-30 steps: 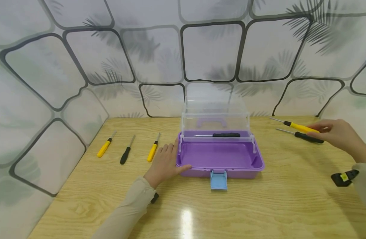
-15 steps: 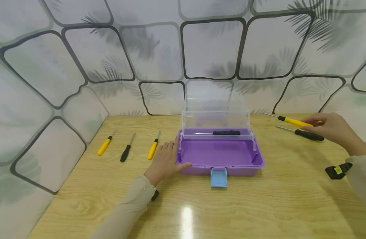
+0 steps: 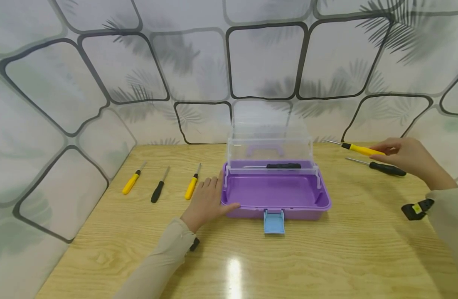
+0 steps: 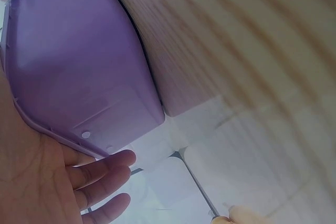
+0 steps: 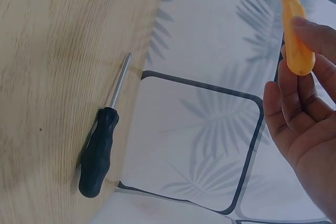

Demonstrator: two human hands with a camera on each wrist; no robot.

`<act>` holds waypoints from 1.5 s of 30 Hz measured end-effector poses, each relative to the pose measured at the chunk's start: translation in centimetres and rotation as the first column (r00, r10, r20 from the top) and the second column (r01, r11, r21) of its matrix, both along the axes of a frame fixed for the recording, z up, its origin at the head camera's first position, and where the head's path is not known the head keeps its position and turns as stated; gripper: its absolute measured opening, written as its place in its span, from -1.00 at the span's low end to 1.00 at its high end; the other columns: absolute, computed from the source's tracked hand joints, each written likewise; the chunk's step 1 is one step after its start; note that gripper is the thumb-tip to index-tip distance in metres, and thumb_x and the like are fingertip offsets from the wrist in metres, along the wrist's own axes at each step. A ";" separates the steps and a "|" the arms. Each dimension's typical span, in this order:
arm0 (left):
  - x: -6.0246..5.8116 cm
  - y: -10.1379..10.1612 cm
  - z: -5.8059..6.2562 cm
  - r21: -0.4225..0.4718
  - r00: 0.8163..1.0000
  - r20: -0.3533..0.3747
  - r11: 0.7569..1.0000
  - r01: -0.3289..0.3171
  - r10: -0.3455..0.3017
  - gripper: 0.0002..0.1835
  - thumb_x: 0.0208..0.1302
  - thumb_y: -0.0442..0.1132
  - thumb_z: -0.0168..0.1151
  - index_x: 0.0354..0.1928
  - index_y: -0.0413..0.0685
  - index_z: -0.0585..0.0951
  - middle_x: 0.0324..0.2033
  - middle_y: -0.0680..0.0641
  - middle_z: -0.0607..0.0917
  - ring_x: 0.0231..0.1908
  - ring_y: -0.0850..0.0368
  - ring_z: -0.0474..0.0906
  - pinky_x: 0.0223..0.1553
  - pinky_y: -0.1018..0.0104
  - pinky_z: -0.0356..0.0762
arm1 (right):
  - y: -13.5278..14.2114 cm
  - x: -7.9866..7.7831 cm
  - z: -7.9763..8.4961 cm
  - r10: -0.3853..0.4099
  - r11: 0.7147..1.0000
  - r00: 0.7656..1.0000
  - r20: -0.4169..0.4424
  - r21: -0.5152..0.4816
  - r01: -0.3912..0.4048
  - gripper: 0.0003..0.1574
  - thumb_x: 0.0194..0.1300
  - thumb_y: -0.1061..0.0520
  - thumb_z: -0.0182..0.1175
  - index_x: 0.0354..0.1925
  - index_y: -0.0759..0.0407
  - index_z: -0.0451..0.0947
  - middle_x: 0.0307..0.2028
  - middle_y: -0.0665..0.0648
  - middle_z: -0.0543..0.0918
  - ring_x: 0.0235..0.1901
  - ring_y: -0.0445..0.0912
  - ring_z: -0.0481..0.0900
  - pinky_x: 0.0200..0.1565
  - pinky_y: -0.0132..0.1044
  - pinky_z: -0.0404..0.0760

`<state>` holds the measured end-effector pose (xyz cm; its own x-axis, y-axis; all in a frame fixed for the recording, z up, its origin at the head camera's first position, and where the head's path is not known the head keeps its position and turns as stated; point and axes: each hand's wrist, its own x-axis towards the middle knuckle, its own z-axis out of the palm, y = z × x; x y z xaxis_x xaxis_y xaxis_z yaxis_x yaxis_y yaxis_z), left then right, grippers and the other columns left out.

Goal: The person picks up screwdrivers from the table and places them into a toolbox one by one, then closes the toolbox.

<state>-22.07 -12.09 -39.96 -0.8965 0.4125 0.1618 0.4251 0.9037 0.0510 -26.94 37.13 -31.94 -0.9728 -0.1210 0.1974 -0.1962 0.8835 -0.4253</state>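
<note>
My right hand [image 3: 405, 157] pinches the yellow handle of a screwdriver [image 3: 363, 150] above the table, its shaft pointing left. In the right wrist view, thumb and fingers grip that yellow screwdriver [image 5: 297, 51]. A black-handled screwdriver [image 3: 386, 168] lies on the table just below this hand. My left hand [image 3: 207, 203] rests against the left side of a purple toolbox [image 3: 251, 214], thumb along its front rim, fingers extended. The toolbox lid [image 3: 270, 137], clear plastic, stands raised. Inside, toward the back, lies a black screwdriver [image 3: 283, 166]. The left wrist view shows the toolbox's purple wall [image 4: 79, 56] beside the fingers.
Left of the toolbox lie a yellow screwdriver [image 3: 190, 187], a black one [image 3: 158, 191] and another yellow one [image 3: 131, 182]. The blue latch [image 3: 274, 223] hangs down at the toolbox front. A patterned wall [image 3: 266, 62] rises behind the wooden table [image 3: 289, 265].
My right hand has moved left with the yellow screwdriver, toward the toolbox. The left hand stays against the toolbox, and the black screwdriver on the right lies where it was.
</note>
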 end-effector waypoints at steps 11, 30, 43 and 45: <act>0.0 0.0 -0.2 -0.004 1.000 -0.008 1.000 -0.006 0.006 0.17 0.06 0.48 0.02 0.44 -0.29 -0.01 0.10 -0.28 0.52 0.06 -0.12 0.47 0.07 0.03 0.44 | -0.6 -0.1 0.2 0.009 1.000 1.000 0.001 -0.003 -0.009 -0.54 0.14 -0.01 0.33 -0.12 0.33 0.64 -0.40 -0.06 0.66 -0.51 -0.63 0.32 -0.46 -0.51 0.45; -0.1 0.0 -0.1 0.006 1.000 -0.017 1.000 -0.004 0.004 0.19 0.03 0.49 0.04 0.43 -0.30 0.00 0.02 -0.27 0.54 -0.02 -0.10 0.48 -0.03 0.07 0.46 | -2.6 -1.0 0.7 0.058 0.998 0.998 0.006 -0.009 -0.058 -0.56 0.14 0.00 0.34 -0.11 0.27 0.65 -0.27 0.25 0.71 -0.49 -0.62 0.35 -0.43 -0.53 0.45; -0.1 0.0 -0.2 0.001 1.000 -0.014 1.000 -0.009 0.009 0.19 0.03 0.49 0.03 0.43 -0.30 0.00 0.02 -0.26 0.55 -0.01 -0.09 0.48 -0.02 0.08 0.46 | -4.4 -1.5 0.6 0.118 0.993 0.992 -0.032 -0.019 -0.119 -0.65 0.09 0.08 0.37 -0.17 0.27 0.68 -0.30 0.21 0.72 -0.50 -0.55 0.43 -0.42 -0.53 0.48; 0.0 0.0 -0.2 -0.002 1.000 -0.016 1.000 -0.009 0.009 0.19 0.03 0.50 0.03 0.43 -0.30 0.00 0.03 -0.27 0.54 0.00 -0.09 0.48 -0.01 0.08 0.46 | -4.6 -1.7 0.5 0.134 0.991 0.990 -0.034 -0.018 -0.134 -0.66 0.09 0.10 0.37 -0.18 0.28 0.67 -0.26 0.29 0.70 -0.49 -0.55 0.42 -0.41 -0.55 0.48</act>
